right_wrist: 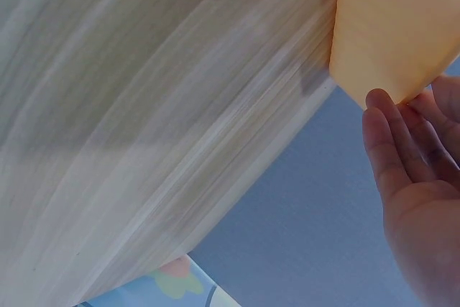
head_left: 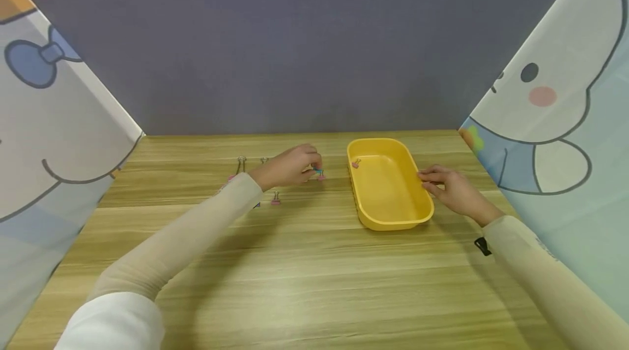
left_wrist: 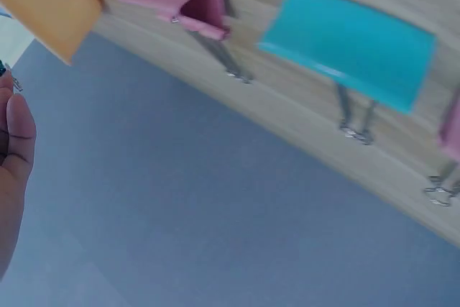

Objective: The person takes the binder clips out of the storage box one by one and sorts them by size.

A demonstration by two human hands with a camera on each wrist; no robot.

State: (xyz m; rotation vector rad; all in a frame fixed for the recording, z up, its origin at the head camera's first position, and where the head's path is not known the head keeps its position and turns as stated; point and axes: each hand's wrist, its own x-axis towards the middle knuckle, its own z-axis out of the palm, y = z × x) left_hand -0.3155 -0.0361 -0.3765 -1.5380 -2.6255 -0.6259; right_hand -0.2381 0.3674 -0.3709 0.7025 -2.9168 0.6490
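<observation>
My left hand pinches a small blue binder clip between thumb and fingers, left of the yellow tray. A pink binder clip shows just below those fingertips. At the left wrist view's edge, part of the left hand appears with the held clip's silver wire end. My right hand touches the right side of the yellow tray. In the right wrist view, its fairly straight fingers lie against the tray's outer wall. One pink clip lies inside the tray.
Left of the tray, more clips lie on the wooden table, including a pink one and a teal one; the left arm covers some. A grey panel rises behind, with cartoon-printed panels at both sides.
</observation>
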